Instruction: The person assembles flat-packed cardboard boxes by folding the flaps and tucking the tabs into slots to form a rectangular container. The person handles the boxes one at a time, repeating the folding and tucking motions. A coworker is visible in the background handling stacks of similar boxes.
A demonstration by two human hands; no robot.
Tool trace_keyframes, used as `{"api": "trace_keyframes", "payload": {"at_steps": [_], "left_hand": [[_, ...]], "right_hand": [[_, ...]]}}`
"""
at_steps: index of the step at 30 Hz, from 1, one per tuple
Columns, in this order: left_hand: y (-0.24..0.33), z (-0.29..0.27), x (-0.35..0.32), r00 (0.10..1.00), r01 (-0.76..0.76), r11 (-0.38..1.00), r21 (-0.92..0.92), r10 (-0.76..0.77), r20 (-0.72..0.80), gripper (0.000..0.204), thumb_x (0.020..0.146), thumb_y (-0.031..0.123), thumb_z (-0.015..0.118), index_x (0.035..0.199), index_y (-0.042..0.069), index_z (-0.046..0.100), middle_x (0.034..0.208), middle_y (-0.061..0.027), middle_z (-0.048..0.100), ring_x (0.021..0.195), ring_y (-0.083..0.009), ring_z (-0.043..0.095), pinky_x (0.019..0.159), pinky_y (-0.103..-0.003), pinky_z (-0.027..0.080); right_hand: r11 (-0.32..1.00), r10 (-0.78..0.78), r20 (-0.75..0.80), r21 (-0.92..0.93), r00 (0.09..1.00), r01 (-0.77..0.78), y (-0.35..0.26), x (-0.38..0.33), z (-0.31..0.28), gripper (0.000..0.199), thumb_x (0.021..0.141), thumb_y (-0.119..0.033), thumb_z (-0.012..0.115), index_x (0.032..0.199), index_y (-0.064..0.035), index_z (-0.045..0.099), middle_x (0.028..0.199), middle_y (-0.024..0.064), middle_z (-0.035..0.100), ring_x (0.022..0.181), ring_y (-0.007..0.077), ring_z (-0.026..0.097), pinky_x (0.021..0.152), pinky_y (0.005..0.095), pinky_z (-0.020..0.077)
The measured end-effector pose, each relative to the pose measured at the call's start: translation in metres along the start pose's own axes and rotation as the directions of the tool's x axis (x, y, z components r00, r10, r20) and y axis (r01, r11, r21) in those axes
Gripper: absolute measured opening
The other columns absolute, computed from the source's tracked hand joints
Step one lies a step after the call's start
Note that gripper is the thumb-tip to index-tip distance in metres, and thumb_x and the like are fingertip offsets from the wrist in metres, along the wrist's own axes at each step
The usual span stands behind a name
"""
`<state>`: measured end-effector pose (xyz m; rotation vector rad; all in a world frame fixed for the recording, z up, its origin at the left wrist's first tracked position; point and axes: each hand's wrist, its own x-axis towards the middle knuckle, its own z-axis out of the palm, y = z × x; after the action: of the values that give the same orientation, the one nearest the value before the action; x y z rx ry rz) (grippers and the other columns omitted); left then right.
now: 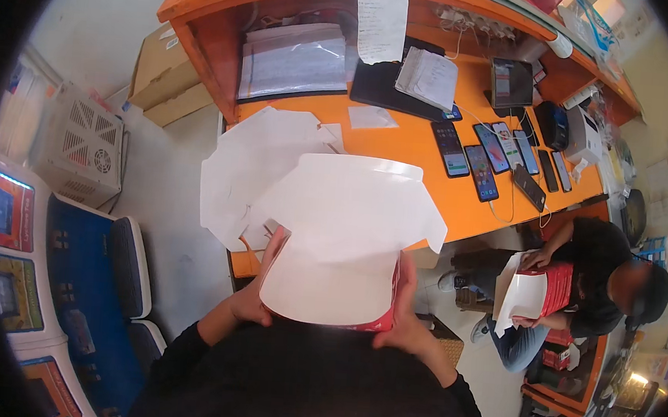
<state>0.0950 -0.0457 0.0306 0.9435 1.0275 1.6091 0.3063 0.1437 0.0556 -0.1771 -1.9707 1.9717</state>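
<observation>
I hold a flat white cardboard box blank (343,240) with a red printed outside between both hands, close to my chest. My left hand (254,292) grips its left edge and my right hand (408,314) grips its right edge. The blank's white inner face is turned up and its flaps spread wide above my hands. A stack of similar white blanks (248,164) lies on the orange desk (408,148) just beyond it.
Several phones (481,161) lie in a row on the desk, with a tablet (511,83), papers (428,77) and a long receipt (380,18). A seated person (584,280) at right holds another red and white box. Cardboard cartons (161,72) and blue seats (125,264) stand at left.
</observation>
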Motion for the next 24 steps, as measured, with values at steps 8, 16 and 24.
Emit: {"api": "trace_keyframes", "payload": {"at_steps": [8, 16, 24], "left_hand": [[0.008, 0.002, 0.01, 0.996, 0.06, 0.922, 0.382, -0.028, -0.089, 0.139, 0.059, 0.035, 0.087, 0.144, 0.01, -0.02, 0.149, -0.0157, 0.006, 0.141, -0.0297, 0.002, 0.111, -0.045, 0.014], [0.064, 0.015, 0.031, 0.999, 0.035, 0.898, 0.439, -0.046, 0.013, 0.137, 0.067, 0.036, 0.081, 0.136, 0.008, -0.034, 0.149, -0.0253, -0.011, 0.14, -0.035, -0.01, 0.112, -0.047, 0.002], [0.06, 0.02, 0.026, 0.997, 0.035, 0.944, 0.327, -0.013, -0.071, 0.133, 0.071, 0.037, 0.077, 0.135, 0.007, -0.035, 0.149, -0.0257, -0.01, 0.14, -0.0355, -0.007, 0.111, -0.047, 0.001]], "right_hand": [[0.936, 0.316, -0.064, 0.187, 0.947, -0.299, -0.018, 0.009, -0.004, 0.12, 0.059, -0.027, 0.086, 0.142, -0.0138, 0.0, 0.148, 0.0106, 0.007, 0.14, 0.0258, 0.007, 0.112, 0.0406, 0.0099], [0.989, -0.039, 0.041, -0.141, 0.998, 0.045, -0.033, 0.022, -0.012, 0.113, 0.073, -0.04, 0.077, 0.142, -0.0046, -0.005, 0.15, 0.0163, -0.003, 0.14, 0.0285, -0.003, 0.112, 0.0437, 0.0024], [1.0, -0.028, -0.079, 0.002, 0.996, 0.028, -0.021, 0.016, -0.005, 0.117, 0.072, -0.055, 0.072, 0.143, -0.0044, -0.007, 0.15, 0.0182, -0.006, 0.141, 0.0312, -0.004, 0.111, 0.0479, 0.0044]]}}
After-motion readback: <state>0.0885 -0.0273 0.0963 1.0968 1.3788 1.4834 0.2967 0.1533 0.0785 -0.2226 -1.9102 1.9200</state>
